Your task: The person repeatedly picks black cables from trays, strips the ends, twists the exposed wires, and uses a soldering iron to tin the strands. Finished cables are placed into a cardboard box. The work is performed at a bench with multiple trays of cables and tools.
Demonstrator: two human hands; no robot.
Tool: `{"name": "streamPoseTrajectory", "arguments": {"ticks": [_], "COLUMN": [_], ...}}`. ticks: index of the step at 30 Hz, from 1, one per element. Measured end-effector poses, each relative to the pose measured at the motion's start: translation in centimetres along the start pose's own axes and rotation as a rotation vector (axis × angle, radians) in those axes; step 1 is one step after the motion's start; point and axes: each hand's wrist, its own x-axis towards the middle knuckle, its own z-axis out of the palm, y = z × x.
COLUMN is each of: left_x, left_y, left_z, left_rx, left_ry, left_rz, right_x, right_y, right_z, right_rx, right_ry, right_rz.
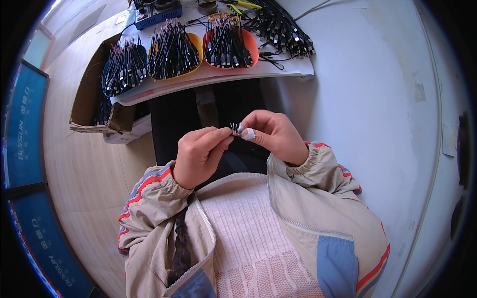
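Note:
My left hand and my right hand meet in front of my chest, pinching a small cable end with thin red and black wires fanning out between the fingertips. A white tape band wraps one right finger. Both hands hover below the edge of a white work table. The rest of the cable is hidden behind my fingers.
On the table stand a red tray, an orange tray and a blue tray, each full of black cables. A loose pile of cables lies at the right. An open cardboard box sits on the floor at left.

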Motion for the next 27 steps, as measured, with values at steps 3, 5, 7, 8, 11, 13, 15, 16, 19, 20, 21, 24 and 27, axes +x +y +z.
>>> {"name": "streamPoseTrajectory", "arguments": {"ticks": [3,5,7,8,11,13,15,16,19,20,21,24,27], "left_x": [-0.1,0.0,0.0,0.0,-0.2,-0.4,-0.4,-0.4,-0.3,-0.2,-0.2,-0.3,-0.6], "left_y": [0.2,0.2,0.2,0.2,0.2,0.0,-0.3,-0.5,-0.7,-0.7,-0.7,-0.4,0.1], "left_z": [0.0,0.0,0.0,0.0,-0.2,-0.4,-0.9,-1.2,-1.4,-1.4,-1.4,-1.2,-0.9], "left_rx": [-0.235,-0.329,-0.351,-0.36,-0.142,-0.351,-0.538,-0.624,-0.773,-0.798,-0.811,-0.853,-0.918], "left_ry": [0.02,0.012,0.01,0.01,0.025,-0.025,-0.086,-0.123,-0.193,-0.208,-0.203,-0.175,-0.113], "left_rz": [-0.134,-0.181,-0.186,-0.191,-0.102,-0.192,-0.284,-0.327,-0.377,-0.376,-0.391,-0.436,-0.458], "right_x": [0.1,0.4,0.6,0.6,0.4,0.3,0.4,0.6,1.1,1.0,1.1,0.9,0.7], "right_y": [-0.6,-0.8,-0.7,-0.6,-0.6,-0.9,-1.4,-1.4,-1.5,-1.4,-1.4,-1.4,-1.3], "right_z": [-0.5,-0.5,-0.1,0.2,0.5,0.3,-0.4,-0.4,-0.5,-0.3,-0.3,-0.2,-0.4], "right_rx": [-0.53,-0.8,-0.842,-0.858,-0.629,-0.498,-0.462,-0.462,-0.68,-0.655,-0.656,-0.723,-0.769], "right_ry": [0.041,0.039,0.069,0.093,0.038,-0.027,-0.064,-0.067,-0.171,-0.191,-0.163,-0.146,-0.122], "right_rz": [-0.484,-0.752,-0.808,-0.787,-0.498,-0.382,-0.445,-0.456,-0.631,-0.634,-0.667,-0.744,-0.862]}}
